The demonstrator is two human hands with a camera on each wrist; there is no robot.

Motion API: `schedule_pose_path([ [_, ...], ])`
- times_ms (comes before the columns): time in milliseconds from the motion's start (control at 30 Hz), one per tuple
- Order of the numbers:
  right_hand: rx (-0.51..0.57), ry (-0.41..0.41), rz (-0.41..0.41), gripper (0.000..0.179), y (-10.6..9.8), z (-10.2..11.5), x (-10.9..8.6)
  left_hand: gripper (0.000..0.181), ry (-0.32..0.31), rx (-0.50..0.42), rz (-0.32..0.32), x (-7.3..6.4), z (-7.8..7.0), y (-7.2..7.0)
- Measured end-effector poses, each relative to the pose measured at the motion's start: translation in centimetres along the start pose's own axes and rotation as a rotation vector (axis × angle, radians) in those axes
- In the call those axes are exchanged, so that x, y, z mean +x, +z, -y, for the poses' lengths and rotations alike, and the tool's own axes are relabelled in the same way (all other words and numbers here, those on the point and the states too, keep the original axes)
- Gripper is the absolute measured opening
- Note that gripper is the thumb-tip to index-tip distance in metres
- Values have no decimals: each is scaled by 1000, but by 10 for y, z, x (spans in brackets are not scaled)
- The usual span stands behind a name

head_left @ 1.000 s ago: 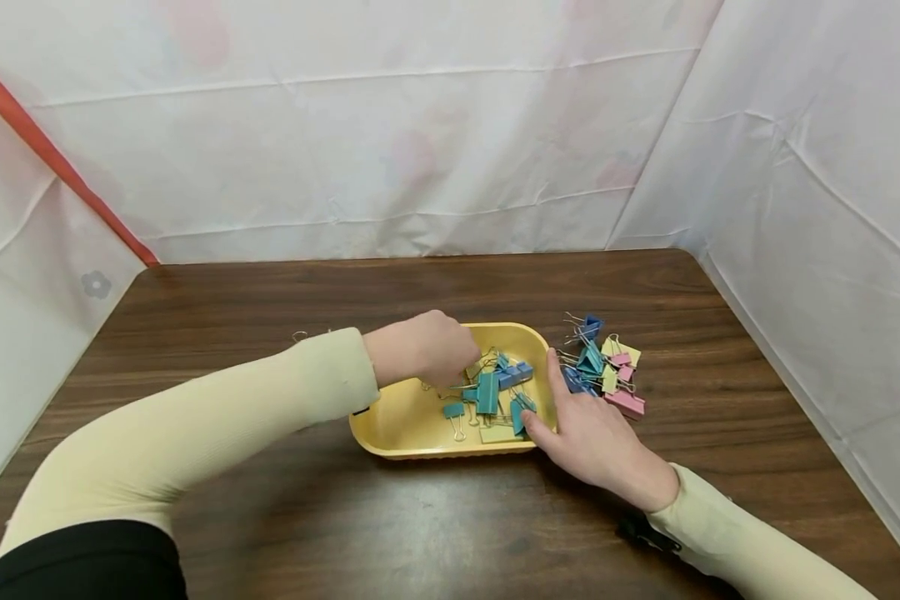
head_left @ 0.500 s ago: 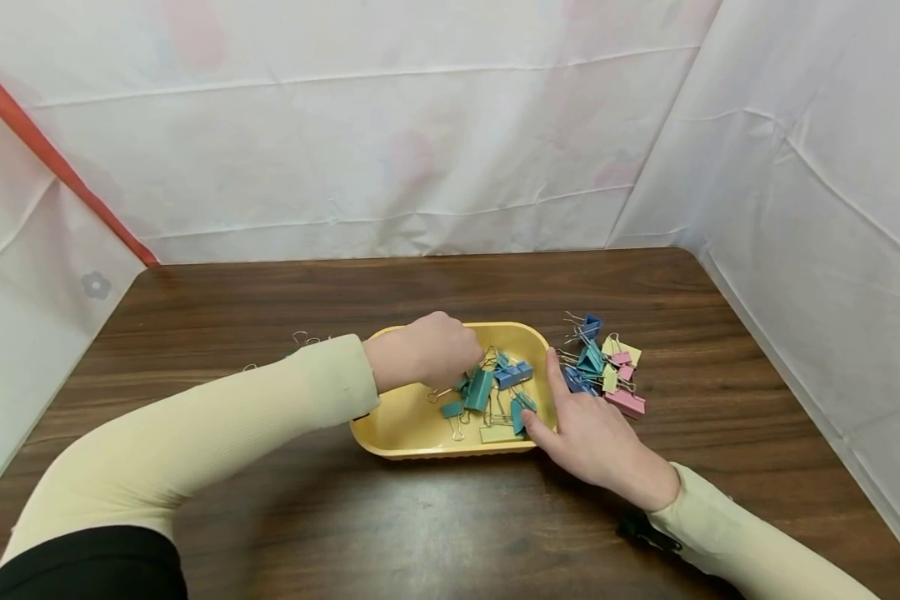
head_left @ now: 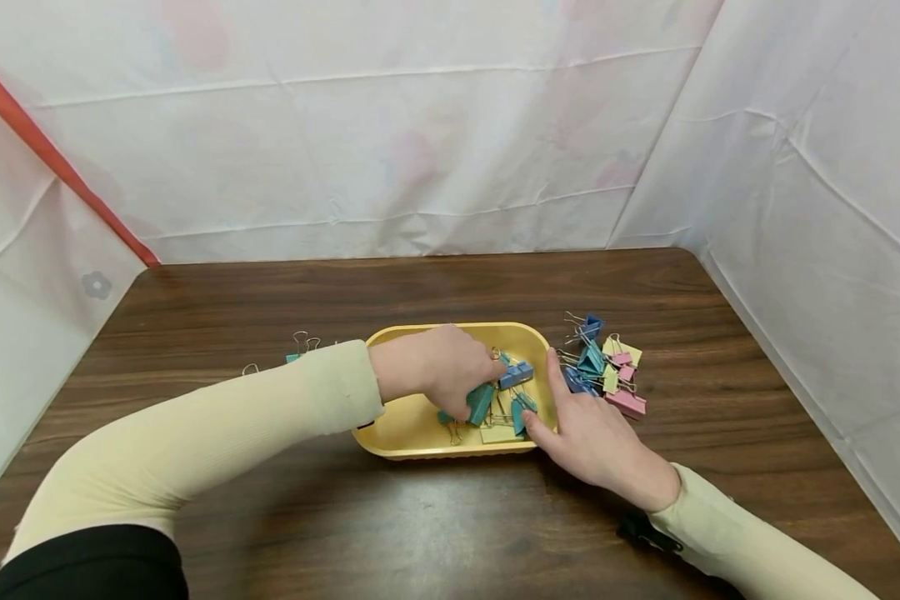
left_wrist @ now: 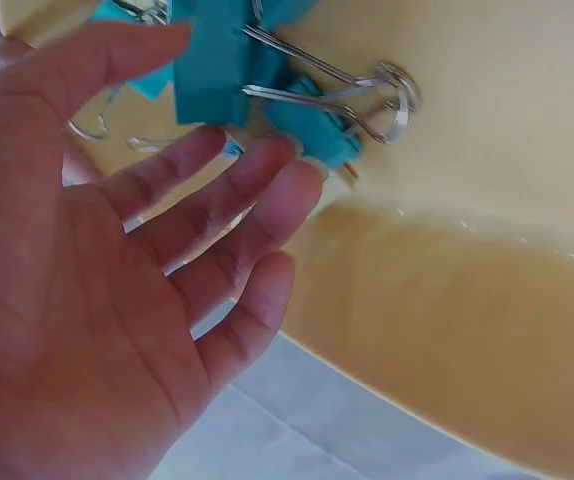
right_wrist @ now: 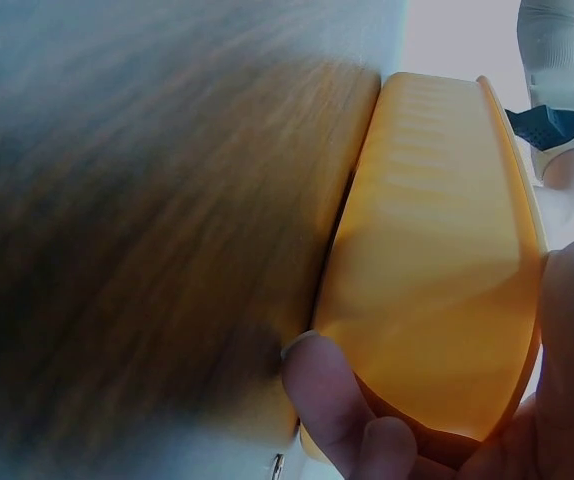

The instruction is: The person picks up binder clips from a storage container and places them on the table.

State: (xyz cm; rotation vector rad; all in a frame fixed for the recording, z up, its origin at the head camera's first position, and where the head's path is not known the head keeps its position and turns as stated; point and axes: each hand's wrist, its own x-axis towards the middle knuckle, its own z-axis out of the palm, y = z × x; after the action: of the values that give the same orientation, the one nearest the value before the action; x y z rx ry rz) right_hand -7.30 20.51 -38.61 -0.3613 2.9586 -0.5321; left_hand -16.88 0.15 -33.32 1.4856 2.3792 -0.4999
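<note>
A yellow tray (head_left: 401, 437) on the table holds teal, blue and yellow binder clips. Inside it, my left hand (head_left: 450, 367) reaches down over a large teal binder clip (head_left: 481, 404). The left wrist view shows the fingers parted and loosely bent, with the thumb and fingertips close to that teal clip (left_wrist: 209, 75); whether they touch it I cannot tell. A blue binder clip (head_left: 516, 375) lies just right of this hand. My right hand (head_left: 592, 437) grips the tray's right end, the thumb over the rim and fingers curled against the outer wall (right_wrist: 432, 270).
To the tray's right is a pile of blue, teal, yellow and pink binder clips (head_left: 591, 358). More clips (head_left: 292, 357) lie to the left, partly hidden by the left forearm. White curtains (head_left: 435, 167) stand behind and beside the brown table (head_left: 420, 533).
My left hand has moved slightly right and nearer within the tray, its fingers spreading over the large teal clip, which has tilted. The right hand stays at the tray's end.
</note>
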Motion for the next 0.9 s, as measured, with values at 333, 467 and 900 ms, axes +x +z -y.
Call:
schedule_pose_path([
  [333, 5, -8, 2, 91, 0, -1, 0, 57, 15, 38, 8, 2, -13, 1],
  [467, 0, -8, -4, 92, 0, -1, 0, 58, -20, -27, 0, -8, -6, -10],
  [900, -4, -17, -19, 92, 1, -1, 0, 31, -231, -143, -188, -106, 42, -28],
])
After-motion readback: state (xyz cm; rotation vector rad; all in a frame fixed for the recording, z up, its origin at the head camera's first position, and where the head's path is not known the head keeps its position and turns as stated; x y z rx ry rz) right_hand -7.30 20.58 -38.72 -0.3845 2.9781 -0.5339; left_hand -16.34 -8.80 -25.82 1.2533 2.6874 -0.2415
